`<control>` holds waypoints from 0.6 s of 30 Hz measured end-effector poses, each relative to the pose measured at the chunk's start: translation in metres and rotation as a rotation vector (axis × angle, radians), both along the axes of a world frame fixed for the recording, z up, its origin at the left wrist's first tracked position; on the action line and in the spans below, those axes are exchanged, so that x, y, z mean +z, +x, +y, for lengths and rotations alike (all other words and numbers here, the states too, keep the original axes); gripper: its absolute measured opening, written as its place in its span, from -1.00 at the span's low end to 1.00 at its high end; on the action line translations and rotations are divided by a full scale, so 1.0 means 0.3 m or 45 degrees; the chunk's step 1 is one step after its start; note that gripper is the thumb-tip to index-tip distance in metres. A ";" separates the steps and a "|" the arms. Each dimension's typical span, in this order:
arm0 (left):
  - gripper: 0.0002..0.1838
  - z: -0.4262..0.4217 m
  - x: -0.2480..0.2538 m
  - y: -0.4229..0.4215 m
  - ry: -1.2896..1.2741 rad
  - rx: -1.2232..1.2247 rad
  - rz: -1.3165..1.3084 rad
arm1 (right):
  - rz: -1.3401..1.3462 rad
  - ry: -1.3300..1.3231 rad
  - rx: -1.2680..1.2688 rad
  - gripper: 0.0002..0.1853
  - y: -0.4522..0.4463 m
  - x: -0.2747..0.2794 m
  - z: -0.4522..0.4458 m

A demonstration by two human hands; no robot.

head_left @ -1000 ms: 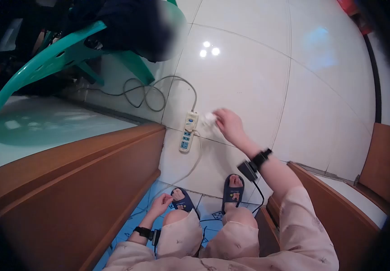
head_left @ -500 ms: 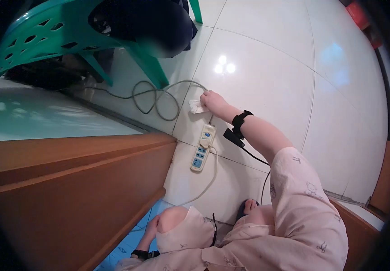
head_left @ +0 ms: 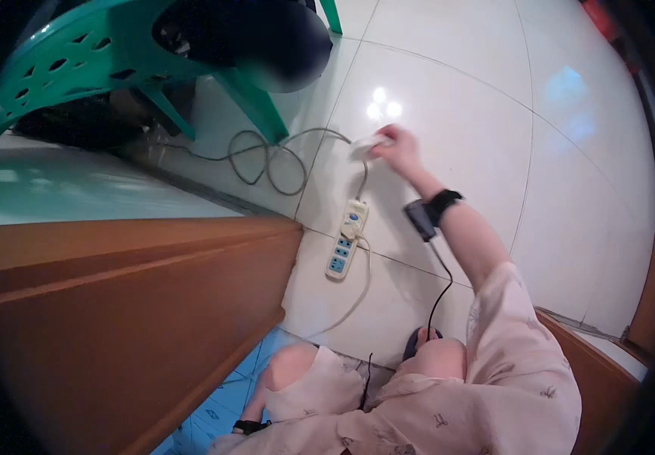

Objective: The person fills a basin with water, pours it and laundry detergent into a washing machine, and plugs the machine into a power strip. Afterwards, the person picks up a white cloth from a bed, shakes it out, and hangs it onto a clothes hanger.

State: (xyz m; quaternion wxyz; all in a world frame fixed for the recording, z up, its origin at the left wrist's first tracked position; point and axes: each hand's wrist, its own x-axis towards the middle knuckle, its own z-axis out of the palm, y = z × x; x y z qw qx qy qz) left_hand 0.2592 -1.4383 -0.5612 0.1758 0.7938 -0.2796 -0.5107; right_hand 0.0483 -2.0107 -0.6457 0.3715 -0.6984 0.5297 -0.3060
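Note:
My right hand (head_left: 401, 152) pinches a crumpled white tissue (head_left: 370, 145) above the floor tiles, slightly blurred. Close beneath the tissue runs the grey cord (head_left: 361, 178) of a power strip. That white power strip (head_left: 347, 241) lies on the floor nearer to me, with blue sockets, a blue switch and one white plug (head_left: 351, 229) inserted. My left hand (head_left: 257, 385) is down beside my left knee, its fingers mostly hidden behind the leg. Each wrist wears a black strap; the right strap (head_left: 442, 206) carries a small black device with a cable.
A green plastic chair (head_left: 62, 72) with dark cloth (head_left: 244, 38) on it stands at the upper left. The grey cord loops (head_left: 267, 163) over the tiles near its leg. Brown wooden furniture (head_left: 138, 318) fills the lower left. A thin white lead (head_left: 365, 284) runs from the plug toward my knees.
My right hand has moved right and slightly away from me with the tissue, off the cord. The power strip's cord now shows more of its length. My left hand stays by the knee.

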 end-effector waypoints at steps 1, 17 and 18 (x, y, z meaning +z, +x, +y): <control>-0.71 0.000 0.001 -0.005 0.005 -0.003 0.000 | -0.115 0.035 -0.159 -0.61 -0.114 0.012 -0.018; -0.72 -0.084 0.035 -0.014 0.075 -0.145 -0.005 | 0.552 -0.341 -0.608 -0.77 -0.636 -0.132 -0.041; -0.72 -0.087 0.037 -0.014 0.080 -0.152 -0.003 | 0.615 -0.341 -0.577 -0.78 -0.619 -0.160 -0.042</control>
